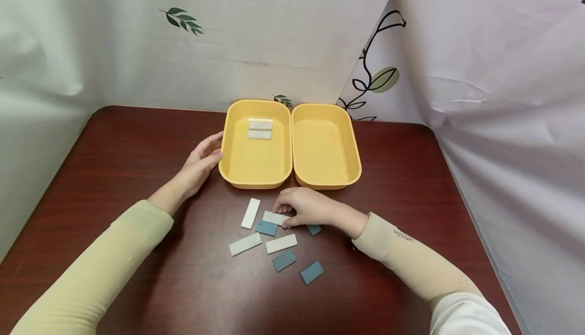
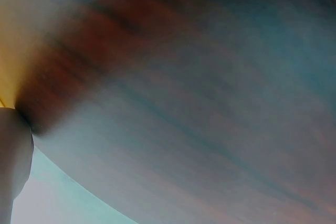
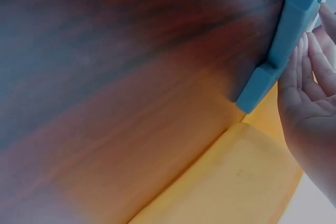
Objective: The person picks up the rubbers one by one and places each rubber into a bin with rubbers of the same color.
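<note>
My right hand (image 1: 311, 206) pinches a white tile (image 1: 273, 217) between thumb and curled fingers, low over the table. That tile overlaps a blue tile (image 1: 266, 229), and another blue tile (image 1: 314, 229) shows partly from under the hand. Along the outer side of the left yellow tray (image 1: 256, 182), my left hand (image 1: 197, 168) touches the wall with fairly straight fingers. Two white tiles (image 1: 259, 135) lie inside that tray. In the right wrist view, blue tiles (image 3: 295, 22) appear beside the right hand (image 3: 310, 95). The left wrist view is mostly blur.
A second yellow tray (image 1: 326, 157) stands against the first on its right. Loose white tiles (image 1: 251, 213) and blue tiles (image 1: 312, 272) lie scattered on the dark red table (image 1: 384, 284) in front. A white patterned curtain (image 1: 292, 30) hangs behind the table.
</note>
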`<state>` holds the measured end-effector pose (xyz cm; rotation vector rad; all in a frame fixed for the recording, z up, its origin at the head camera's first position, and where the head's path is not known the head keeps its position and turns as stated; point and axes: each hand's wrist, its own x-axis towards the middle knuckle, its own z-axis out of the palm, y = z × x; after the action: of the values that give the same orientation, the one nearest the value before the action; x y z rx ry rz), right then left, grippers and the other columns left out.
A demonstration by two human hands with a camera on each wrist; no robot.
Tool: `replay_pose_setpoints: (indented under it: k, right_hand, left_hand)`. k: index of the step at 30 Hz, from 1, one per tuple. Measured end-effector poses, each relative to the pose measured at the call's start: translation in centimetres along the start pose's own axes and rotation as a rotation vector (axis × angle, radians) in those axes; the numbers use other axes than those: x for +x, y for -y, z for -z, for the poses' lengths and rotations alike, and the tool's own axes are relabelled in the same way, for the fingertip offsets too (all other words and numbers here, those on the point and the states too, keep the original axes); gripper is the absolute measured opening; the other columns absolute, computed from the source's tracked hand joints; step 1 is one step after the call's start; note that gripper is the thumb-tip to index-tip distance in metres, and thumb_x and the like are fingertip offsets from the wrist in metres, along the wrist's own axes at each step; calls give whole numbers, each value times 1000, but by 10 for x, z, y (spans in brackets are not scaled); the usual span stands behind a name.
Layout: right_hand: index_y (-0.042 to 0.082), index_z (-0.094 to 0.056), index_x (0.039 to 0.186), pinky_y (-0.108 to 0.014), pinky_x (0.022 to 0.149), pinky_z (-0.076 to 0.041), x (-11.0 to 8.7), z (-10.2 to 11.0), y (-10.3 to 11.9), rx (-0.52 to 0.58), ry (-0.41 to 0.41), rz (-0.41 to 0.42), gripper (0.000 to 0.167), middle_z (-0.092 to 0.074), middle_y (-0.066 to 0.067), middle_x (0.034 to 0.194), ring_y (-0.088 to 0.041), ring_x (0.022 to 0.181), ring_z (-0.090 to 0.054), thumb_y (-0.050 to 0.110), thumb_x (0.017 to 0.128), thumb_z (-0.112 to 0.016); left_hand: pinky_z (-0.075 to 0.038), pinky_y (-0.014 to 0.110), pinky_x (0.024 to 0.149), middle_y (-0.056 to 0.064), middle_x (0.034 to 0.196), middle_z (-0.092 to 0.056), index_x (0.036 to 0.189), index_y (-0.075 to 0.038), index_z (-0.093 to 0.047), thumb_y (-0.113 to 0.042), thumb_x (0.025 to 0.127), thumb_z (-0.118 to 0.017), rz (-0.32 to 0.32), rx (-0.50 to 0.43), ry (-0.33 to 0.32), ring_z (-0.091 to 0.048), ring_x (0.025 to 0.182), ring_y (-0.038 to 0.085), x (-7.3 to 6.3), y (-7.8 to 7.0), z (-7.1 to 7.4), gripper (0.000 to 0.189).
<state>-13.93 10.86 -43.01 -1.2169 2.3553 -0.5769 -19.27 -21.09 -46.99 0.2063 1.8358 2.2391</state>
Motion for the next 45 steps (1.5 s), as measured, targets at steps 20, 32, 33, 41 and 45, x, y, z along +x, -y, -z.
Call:
replay_pose_setpoints:
  k: [20,32,33,41,45]
  right_hand:
    - [13,-77,111,-22,84,-53,-4,-7,9,-36,-69,-76,26,-68,3,100,-10,93,-62,18,88,-88]
    - [13,-74,109,-22,82,-54,-7,-9,16,4,-111,-116,21,-67,1,101,-10,91,-64,12,91,-85]
    - [13,-74,109,-21,81,-54,-7,-8,16,-1,-118,-108,20,-67,1,101,-10,90,-65,11,92,-84]
    - [16,-76,104,-21,79,-53,-8,6,22,-58,-165,-47,14,-70,2,101,-13,88,-65,9,93,-81]
    - [16,-76,105,-23,80,-53,-8,17,25,-84,-182,-23,13,-72,1,103,-13,89,-64,8,95,-79]
  left_hand:
    - [-46,16,107,1,147,-49,167,-6,-29,0,107,-49,-11,-7,-3,-49,135,11,1,0,-1,63]
    - [-47,16,107,-1,146,-50,167,-6,-28,0,108,-48,-5,-2,0,-49,134,11,0,0,-1,63]
    - [-47,16,107,-1,146,-50,167,-6,-28,0,108,-49,-5,-4,0,-49,134,11,0,0,-1,63]
    - [-46,15,107,-1,148,-48,167,-6,-28,-1,108,-49,0,-4,-1,-49,134,11,-1,0,-1,63]
    - [-45,15,108,1,150,-48,167,-7,-28,-1,107,-49,2,-2,1,-48,135,11,-1,0,-1,63]
